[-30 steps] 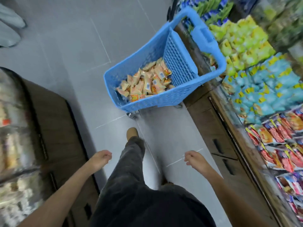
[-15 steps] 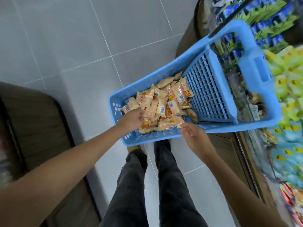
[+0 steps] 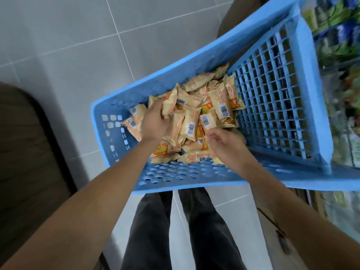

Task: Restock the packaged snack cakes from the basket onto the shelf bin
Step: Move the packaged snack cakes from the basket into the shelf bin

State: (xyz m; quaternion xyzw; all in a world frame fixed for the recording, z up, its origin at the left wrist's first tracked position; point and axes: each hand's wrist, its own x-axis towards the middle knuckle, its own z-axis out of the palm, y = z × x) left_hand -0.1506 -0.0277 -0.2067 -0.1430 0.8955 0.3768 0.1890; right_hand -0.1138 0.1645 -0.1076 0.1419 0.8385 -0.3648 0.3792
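Note:
A blue plastic basket [image 3: 175,176] on wheels stands on the floor right in front of me. In its bottom lies a heap of several snack cakes [image 3: 202,114] in beige and orange wrappers with barcodes. My left hand [image 3: 155,119] is inside the basket, its fingers curled round a snack cake [image 3: 169,106] at the left of the heap. My right hand [image 3: 226,145] is low over the near right of the heap, fingers curled among the packs; its fingertips are hidden, so a hold cannot be told.
A shelf with blurred green, blue and yellow packs [image 3: 339,36] runs along the right, behind the basket's grid wall [image 3: 272,106]. A dark wooden counter [image 3: 25,152] stands at the left. Grey floor tiles [image 3: 78,45] lie beyond the basket. My legs [image 3: 175,230] are below.
I have bent closer over the basket. Both hands moved from its near rim down into the heap, and my left hand has closed on a snack cake.

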